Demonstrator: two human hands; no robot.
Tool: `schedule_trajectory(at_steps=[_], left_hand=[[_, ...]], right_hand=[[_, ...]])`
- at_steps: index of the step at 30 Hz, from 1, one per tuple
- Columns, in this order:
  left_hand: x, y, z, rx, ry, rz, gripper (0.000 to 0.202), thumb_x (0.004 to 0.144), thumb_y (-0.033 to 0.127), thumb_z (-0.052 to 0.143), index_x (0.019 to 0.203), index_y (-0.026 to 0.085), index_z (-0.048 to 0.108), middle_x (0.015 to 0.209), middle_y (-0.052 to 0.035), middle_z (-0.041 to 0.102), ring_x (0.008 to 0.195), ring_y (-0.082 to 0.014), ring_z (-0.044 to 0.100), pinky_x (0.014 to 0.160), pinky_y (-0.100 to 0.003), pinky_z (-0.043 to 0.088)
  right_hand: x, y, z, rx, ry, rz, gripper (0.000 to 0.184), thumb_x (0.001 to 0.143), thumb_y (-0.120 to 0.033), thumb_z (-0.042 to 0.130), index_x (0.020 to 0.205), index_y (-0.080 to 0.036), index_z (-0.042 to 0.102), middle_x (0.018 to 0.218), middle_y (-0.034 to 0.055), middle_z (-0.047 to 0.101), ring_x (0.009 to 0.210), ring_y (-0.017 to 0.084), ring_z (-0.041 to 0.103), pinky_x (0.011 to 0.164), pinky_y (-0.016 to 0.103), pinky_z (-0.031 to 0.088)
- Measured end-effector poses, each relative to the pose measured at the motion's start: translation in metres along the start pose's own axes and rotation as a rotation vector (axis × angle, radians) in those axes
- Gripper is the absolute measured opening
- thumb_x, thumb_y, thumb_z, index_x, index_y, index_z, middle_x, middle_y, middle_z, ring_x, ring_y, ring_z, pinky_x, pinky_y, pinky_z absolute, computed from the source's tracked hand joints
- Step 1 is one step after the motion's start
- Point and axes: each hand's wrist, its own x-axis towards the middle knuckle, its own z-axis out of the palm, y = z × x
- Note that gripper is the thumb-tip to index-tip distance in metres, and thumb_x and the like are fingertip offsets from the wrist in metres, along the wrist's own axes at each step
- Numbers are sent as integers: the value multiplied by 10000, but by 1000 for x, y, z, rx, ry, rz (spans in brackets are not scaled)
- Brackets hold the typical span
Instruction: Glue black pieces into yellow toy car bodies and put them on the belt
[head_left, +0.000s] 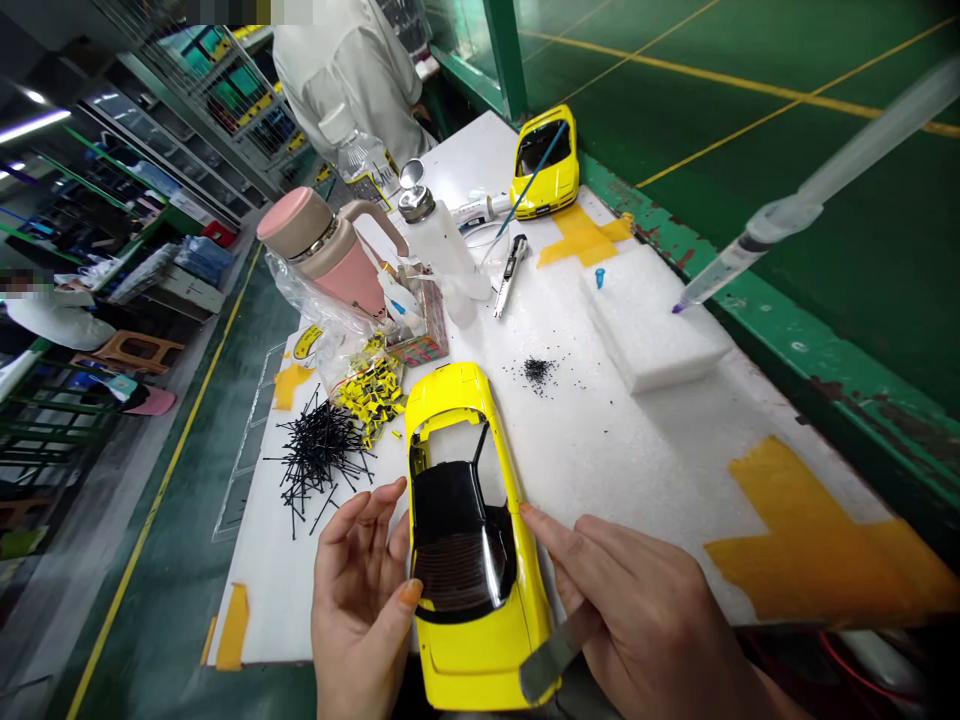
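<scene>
A yellow toy car body point(469, 530) with a black roof lies on the white table point(637, 470) in front of me. My left hand point(364, 600) cups its left side, thumb on the black rear window, fingers spread behind it. My right hand point(637, 610) rests against the car's right side with the forefinger stretched along the edge, and a flat metal tool point(551, 660) sticks out from under the palm. A heap of thin black rods point(319, 455) lies to the left of the car.
Small yellow parts point(371, 390), a pink jug point(326, 245), a white bottle point(442, 245), a knife point(511, 272), a white foam block point(652, 325), a syringe point(795, 210) and a second yellow car point(545, 160) are on the table. A person in white point(349, 70) stands behind.
</scene>
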Motion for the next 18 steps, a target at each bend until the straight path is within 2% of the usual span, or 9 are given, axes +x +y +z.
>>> schedule_trajectory(at_steps=[7, 13, 18], left_hand=[[-1, -1, 0, -3, 3, 1, 558, 818, 264, 825, 1327, 340, 608, 1432, -67, 623, 1402, -260, 553, 1143, -356, 510], [0, -4, -2, -19, -21, 6, 551, 831, 243, 813, 1332, 338, 605, 1441, -68, 615, 1409, -249, 544, 1141, -338, 504], [2, -5, -3, -30, -73, 30, 572, 838, 216, 804, 1353, 349, 593, 1443, -66, 611, 1376, -221, 575, 1102, -291, 524]], right_hand=[[5, -1, -3, -10, 5, -16, 334, 983, -42, 430, 1215, -84, 667, 716, 15, 654, 593, 162, 616, 535, 319, 439], [6, -1, -3, 2, 10, -5, 319, 974, -38, 453, 1182, -98, 687, 681, 1, 633, 563, 162, 606, 524, 313, 439], [10, -1, -11, 126, 41, 99, 277, 974, -63, 479, 1119, -143, 701, 786, 19, 721, 642, 142, 679, 605, 249, 514]])
